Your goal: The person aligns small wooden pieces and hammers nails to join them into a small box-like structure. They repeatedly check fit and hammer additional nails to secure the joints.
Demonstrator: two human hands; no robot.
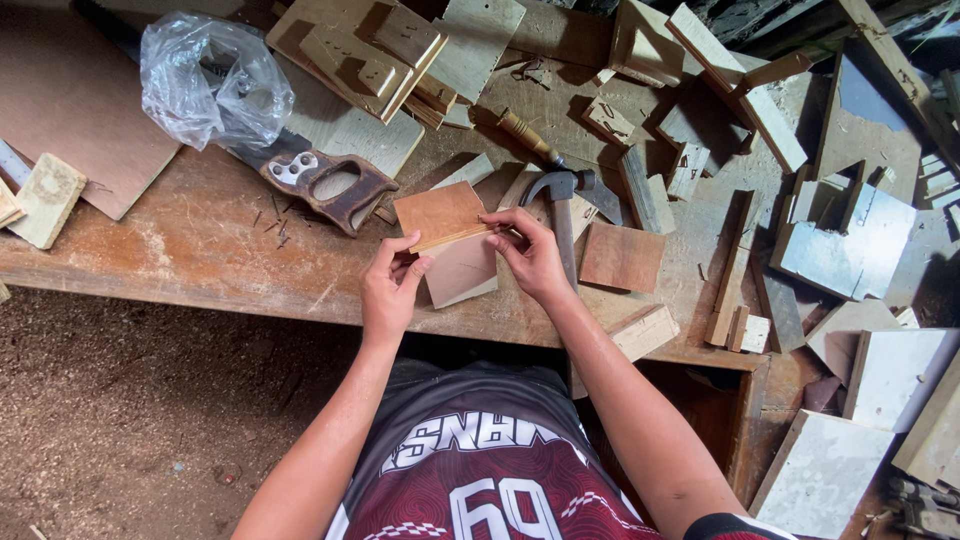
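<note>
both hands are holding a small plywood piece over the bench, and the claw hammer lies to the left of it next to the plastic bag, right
Not quite. In the head view both hands, left hand and right hand, do hold the small plywood piece over the bench, but the claw hammer lies just right of it, behind the right hand. The thing beside the plastic bag is a handsaw.

Both hands, left hand [388, 290] and right hand [530, 255], pinch a small plywood piece [440, 215] above the workbench [200, 240].
</note>
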